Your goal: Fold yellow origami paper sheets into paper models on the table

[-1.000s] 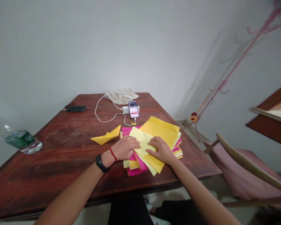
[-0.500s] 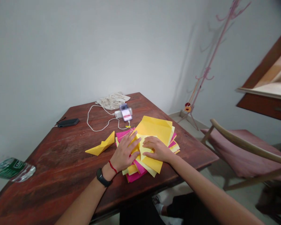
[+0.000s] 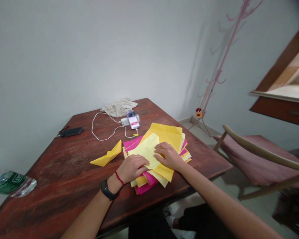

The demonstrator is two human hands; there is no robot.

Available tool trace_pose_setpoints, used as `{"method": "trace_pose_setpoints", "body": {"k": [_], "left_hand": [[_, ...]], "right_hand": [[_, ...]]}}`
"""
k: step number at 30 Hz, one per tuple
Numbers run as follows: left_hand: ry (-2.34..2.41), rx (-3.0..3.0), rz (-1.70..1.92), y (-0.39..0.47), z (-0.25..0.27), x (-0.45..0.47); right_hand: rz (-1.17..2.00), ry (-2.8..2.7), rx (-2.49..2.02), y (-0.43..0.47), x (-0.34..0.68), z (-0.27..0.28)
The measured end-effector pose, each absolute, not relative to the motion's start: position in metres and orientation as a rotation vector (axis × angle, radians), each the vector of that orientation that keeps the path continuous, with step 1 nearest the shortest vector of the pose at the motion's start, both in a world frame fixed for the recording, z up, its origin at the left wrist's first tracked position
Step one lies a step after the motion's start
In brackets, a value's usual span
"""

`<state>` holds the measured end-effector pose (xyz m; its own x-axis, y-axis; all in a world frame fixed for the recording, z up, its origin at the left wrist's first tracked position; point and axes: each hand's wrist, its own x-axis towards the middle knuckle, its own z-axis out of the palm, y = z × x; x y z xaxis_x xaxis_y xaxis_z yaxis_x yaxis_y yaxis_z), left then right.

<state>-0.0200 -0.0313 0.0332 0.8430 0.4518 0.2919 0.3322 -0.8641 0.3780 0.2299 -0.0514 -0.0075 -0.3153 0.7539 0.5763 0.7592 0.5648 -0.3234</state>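
A pale yellow sheet of paper with folded edges lies on a fanned stack of yellow, cream and pink paper. At its near left edge is my left hand, its fingers held together and bent over the sheet with the thumb close below. My right hand rests on the sheet's right side, fingers bent a little and thumb apart, holding nothing. Left of the stack sits a folded yellow paper boat.
On the wooden table are a phone on a white cable, a black power bank, a crumpled cloth and a plastic bottle lying at the left. A chair stands to the right, by a pink coat rack.
My left hand has drawn back toward me and its fingers have come together. The pale yellow sheet, partly raised and covered before, now lies spread flatter. My right hand has barely moved.
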Motion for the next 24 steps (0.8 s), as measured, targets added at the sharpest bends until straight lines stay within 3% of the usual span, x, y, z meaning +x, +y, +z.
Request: {"method": "trace_pose_setpoints", "body": {"k": [12, 24], "left_hand": [[1.051, 2.23, 0.684, -0.026, 0.024, -0.005], [1.267, 2.478, 0.833, -0.014, 0.013, -0.002]], "right_hand": [[0.182, -2.133, -1.224, -0.05, 0.232, -0.008], [0.321, -2.062, -1.187, -0.054, 0.231, -0.008]]}}
